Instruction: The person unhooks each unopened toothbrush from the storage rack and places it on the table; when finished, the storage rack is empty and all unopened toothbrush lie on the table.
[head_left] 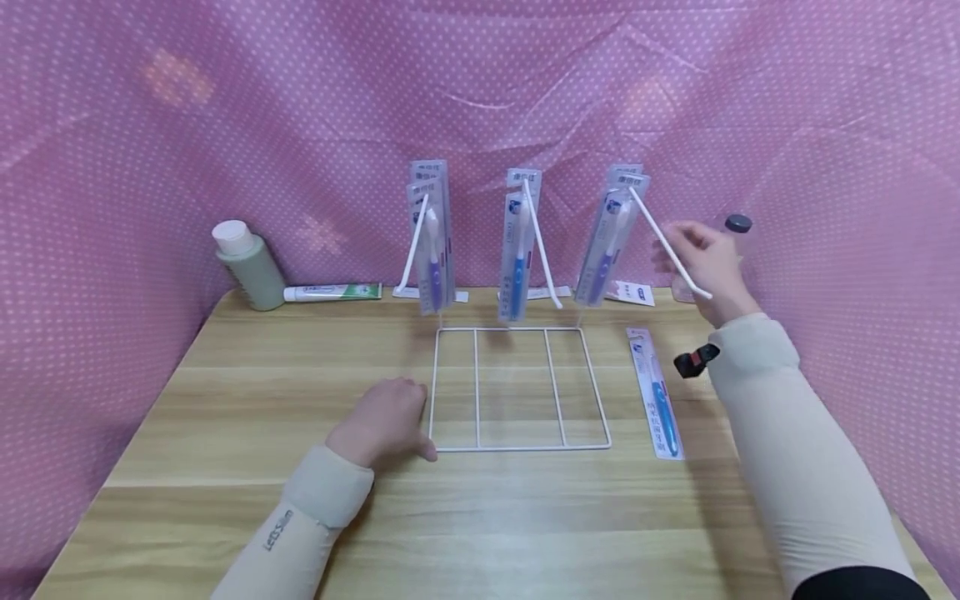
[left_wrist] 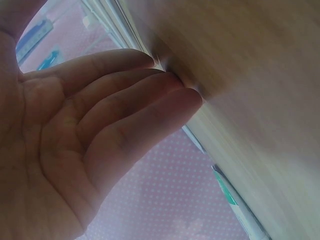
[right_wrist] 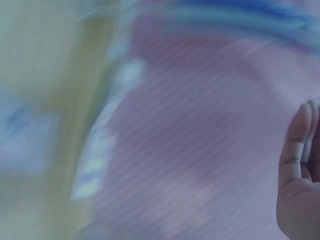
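Backdrop: pink cloth (head_left: 150,125) with small white dots, draped behind and along both sides of table, creased near top centre. Furniture: wooden table (head_left: 225,400), light grain, boards running left to right. Light: soft, even; pale bright patch on cloth at upper left. Floor, windows: hidden.

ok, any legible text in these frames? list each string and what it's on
"LetsSlim", as far as it can be made out: on the left sleeve, near the cuff.
Unreadable: print on the flat toothbrush pack on the table.
Unreadable: print on the hanging toothbrush packs on the white wire rack.
Unreadable: lettering on the toothpaste tube.
Wrist views: no text shows.
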